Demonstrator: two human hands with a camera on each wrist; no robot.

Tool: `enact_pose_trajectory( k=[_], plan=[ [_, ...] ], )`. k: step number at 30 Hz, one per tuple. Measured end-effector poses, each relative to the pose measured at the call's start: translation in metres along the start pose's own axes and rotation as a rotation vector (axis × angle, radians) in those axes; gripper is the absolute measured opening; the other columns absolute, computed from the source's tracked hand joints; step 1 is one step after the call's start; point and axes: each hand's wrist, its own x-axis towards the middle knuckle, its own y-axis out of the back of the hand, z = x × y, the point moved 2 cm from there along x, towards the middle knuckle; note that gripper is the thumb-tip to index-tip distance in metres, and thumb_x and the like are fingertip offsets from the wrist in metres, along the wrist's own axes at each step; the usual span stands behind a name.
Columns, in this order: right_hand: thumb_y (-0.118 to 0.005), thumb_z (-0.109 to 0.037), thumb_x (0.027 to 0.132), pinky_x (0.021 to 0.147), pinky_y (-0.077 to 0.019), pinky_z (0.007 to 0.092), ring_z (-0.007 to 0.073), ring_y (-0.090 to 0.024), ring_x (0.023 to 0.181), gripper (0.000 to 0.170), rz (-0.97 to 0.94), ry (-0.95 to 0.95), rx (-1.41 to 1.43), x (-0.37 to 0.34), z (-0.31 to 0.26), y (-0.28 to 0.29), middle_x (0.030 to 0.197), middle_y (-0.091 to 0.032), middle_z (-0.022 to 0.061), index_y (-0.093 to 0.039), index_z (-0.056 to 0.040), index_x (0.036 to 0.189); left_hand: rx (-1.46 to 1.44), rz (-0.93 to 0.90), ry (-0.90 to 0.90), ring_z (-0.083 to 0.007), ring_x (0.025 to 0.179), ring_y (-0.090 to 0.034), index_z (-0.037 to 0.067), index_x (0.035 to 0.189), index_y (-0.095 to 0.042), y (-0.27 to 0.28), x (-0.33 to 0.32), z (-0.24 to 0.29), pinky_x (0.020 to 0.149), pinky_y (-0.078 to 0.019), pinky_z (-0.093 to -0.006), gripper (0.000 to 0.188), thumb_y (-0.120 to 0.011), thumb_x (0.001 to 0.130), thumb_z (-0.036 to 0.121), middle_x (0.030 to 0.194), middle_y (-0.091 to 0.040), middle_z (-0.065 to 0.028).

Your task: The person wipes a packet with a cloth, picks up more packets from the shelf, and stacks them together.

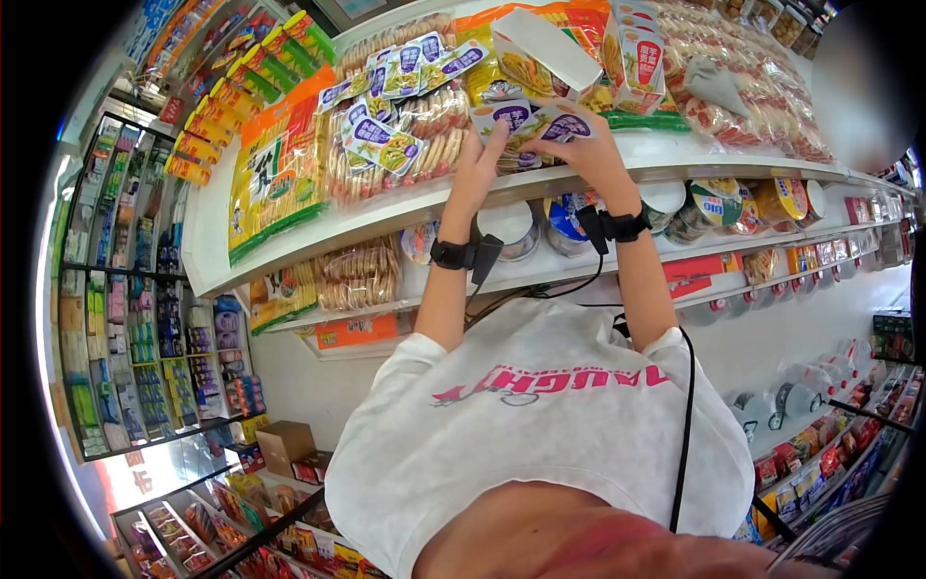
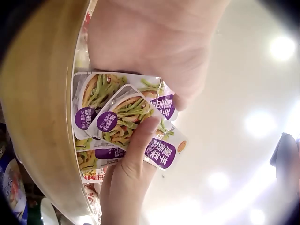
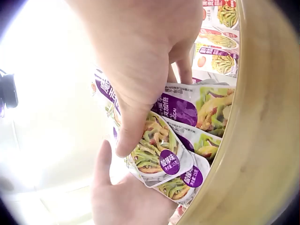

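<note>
Both hands are close together at the front edge of the upper shelf, over white and purple snack packets with a noodle-like picture. My right hand (image 1: 596, 154) pinches a snack packet (image 3: 157, 145), its thumb laid across the front. Opposite it, my left hand (image 1: 473, 172) holds another snack packet (image 1: 502, 118) between thumb and fingers; its fingers are partly hidden behind the packets. In the left wrist view, the packet (image 2: 126, 119) under the right thumb overlaps other packets (image 2: 91, 98) behind it. More of the same packets (image 1: 386, 145) lie in a loose pile to the left.
Behind the hands, an open white carton (image 1: 545, 53) lies tilted on bagged snacks, with upright display boxes (image 1: 639, 72) beside it. Bagged crackers (image 1: 280, 164) line the shelf (image 1: 386, 227). Tubs of instant noodles (image 1: 508, 232) stand on the shelf below. Cables hang from the wrists.
</note>
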Motion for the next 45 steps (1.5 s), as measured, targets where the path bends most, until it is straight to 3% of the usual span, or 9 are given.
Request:
enact_pose_trajectory(
  k=[6, 12, 15, 25, 29, 32, 36, 42, 45],
  plan=[
    [-0.092, -0.018, 0.071, 0.102, -0.0506, 0.0385, 0.0349, -0.064, 0.118, 0.095, -0.047, 0.149, -0.145, 0.007, -0.014, -0.007, 0.13, -0.064, 0.0201, -0.045, -0.007, 0.152, -0.044, -0.09, -0.065, -0.0227, 0.123, -0.056, -0.003, 0.153, -0.032, -0.01, -0.001, 0.005, 0.106, -0.0455, -0.0349, 0.081, -0.073, 0.097, 0.037, 0.139, -0.055, -0.0156],
    [-0.091, -0.016, 0.071, 0.108, -0.0475, 0.0399, 0.0363, -0.059, 0.127, 0.131, 0.004, 0.144, -0.145, -0.003, -0.008, -0.017, 0.145, -0.052, 0.0239, -0.001, -0.0055, 0.164, 0.013, -0.081, -0.138, -0.0255, 0.128, -0.056, -0.004, 0.157, -0.024, -0.016, -0.003, 0.011, 0.107, -0.0467, -0.0382, 0.108, -0.09, 0.079, 0.031, 0.14, -0.055, -0.019],
    [-0.092, -0.016, 0.07, 0.109, -0.0463, 0.0397, 0.0322, -0.057, 0.13, 0.134, -0.028, 0.146, -0.115, -0.006, -0.007, -0.014, 0.147, -0.051, 0.0223, 0.003, -0.0022, 0.163, 0.009, -0.11, -0.167, -0.0261, 0.127, -0.057, -0.003, 0.157, -0.025, -0.016, 0.002, 0.001, 0.107, -0.0476, -0.0381, 0.109, -0.091, 0.077, 0.027, 0.14, -0.055, -0.019],
    [-0.089, -0.012, 0.072, 0.106, -0.0478, 0.0363, 0.0241, -0.058, 0.125, 0.094, -0.112, -0.039, 0.147, -0.015, 0.015, -0.026, 0.137, -0.059, 0.0153, -0.038, -0.004, 0.152, -0.172, -0.061, -0.118, -0.024, 0.123, -0.061, -0.001, 0.157, -0.026, -0.017, 0.002, 0.001, 0.102, -0.0515, -0.0361, 0.105, -0.091, 0.078, 0.022, 0.14, -0.055, -0.018],
    [-0.086, -0.014, 0.08, 0.104, -0.0478, 0.0365, 0.0219, -0.058, 0.123, 0.083, -0.126, -0.006, 0.232, -0.008, 0.025, -0.021, 0.135, -0.059, 0.0158, -0.038, -0.0025, 0.147, -0.148, -0.089, -0.088, -0.0222, 0.12, -0.063, -0.003, 0.156, -0.029, -0.016, 0.0, 0.002, 0.1, -0.0523, -0.0346, 0.104, -0.092, 0.077, 0.022, 0.133, -0.061, -0.0164],
    [-0.077, -0.019, 0.092, 0.099, -0.0504, 0.0344, 0.0206, -0.058, 0.123, 0.082, 0.063, 0.129, 0.086, -0.012, -0.004, -0.026, 0.134, -0.062, 0.0117, -0.03, -0.0056, 0.158, -0.136, -0.07, -0.062, -0.0202, 0.114, -0.065, -0.004, 0.152, -0.035, -0.016, 0.002, -0.004, 0.097, -0.0537, -0.0333, 0.096, -0.091, 0.078, 0.022, 0.127, -0.065, -0.0145],
    [-0.073, -0.007, 0.094, 0.112, -0.0403, 0.0377, 0.0279, -0.049, 0.135, 0.106, -0.013, 0.069, 0.075, -0.024, -0.026, -0.017, 0.154, -0.039, 0.0209, 0.007, -0.0038, 0.163, -0.165, -0.047, -0.004, -0.018, 0.107, -0.067, -0.002, 0.143, -0.045, -0.018, 0.002, -0.002, 0.089, -0.0567, -0.0309, 0.081, -0.09, 0.08, 0.024, 0.122, -0.068, -0.0124],
    [-0.048, -0.037, 0.109, 0.113, -0.0408, 0.035, 0.0258, -0.054, 0.129, 0.065, 0.26, -0.085, 0.751, -0.028, 0.025, -0.03, 0.147, -0.049, 0.014, -0.025, -0.0026, 0.16, -0.113, -0.082, -0.069, -0.0177, 0.109, -0.067, 0.003, 0.138, -0.048, -0.019, 0.002, 0.004, 0.094, -0.0545, -0.0319, 0.075, -0.09, 0.079, 0.025, 0.122, -0.068, -0.0106],
    [-0.042, -0.045, 0.11, 0.109, -0.042, 0.0362, 0.0243, -0.054, 0.129, 0.054, 0.34, -0.215, 0.759, -0.025, 0.023, -0.044, 0.143, -0.052, 0.0133, -0.044, -0.0045, 0.147, -0.044, -0.142, -0.15, -0.019, 0.112, -0.066, 0.003, 0.139, -0.047, -0.021, 0.003, 0.007, 0.098, -0.053, -0.0338, 0.079, -0.091, 0.077, 0.023, 0.124, -0.067, -0.0104]
  ],
)
